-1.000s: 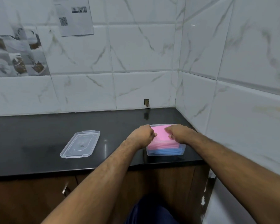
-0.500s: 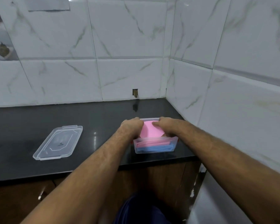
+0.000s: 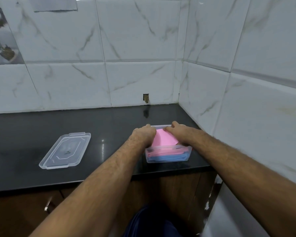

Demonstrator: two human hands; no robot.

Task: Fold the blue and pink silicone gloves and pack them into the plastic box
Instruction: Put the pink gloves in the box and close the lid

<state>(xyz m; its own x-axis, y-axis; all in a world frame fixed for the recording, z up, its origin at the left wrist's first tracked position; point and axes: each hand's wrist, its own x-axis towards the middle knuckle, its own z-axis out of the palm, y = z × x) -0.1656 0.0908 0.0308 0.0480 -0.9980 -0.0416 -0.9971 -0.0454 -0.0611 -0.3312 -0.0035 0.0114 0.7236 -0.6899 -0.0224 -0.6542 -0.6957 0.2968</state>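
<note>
The clear plastic box (image 3: 161, 147) sits near the front right corner of the black counter. Through its front wall I see the folded blue glove (image 3: 167, 158) at the bottom and pink folds above it. The pink glove (image 3: 162, 139) lies on top, level with the rim. My left hand (image 3: 143, 135) presses down on its left side, fingers reaching the box's far rim. On its right side, my right hand (image 3: 179, 132) presses down likewise. The hands hide the glove's outer edges.
The box's clear lid (image 3: 65, 150) lies flat on the counter (image 3: 109, 127) to the left, apart from the box. Tiled walls (image 3: 212, 93) close in behind and on the right. Wooden cabinet fronts with a metal handle (image 3: 47, 206) run below the counter edge.
The camera has tilted down and come closer. Both hands stay on the pink glove, which now sits lower in the box than a second ago. The lid has not moved.
</note>
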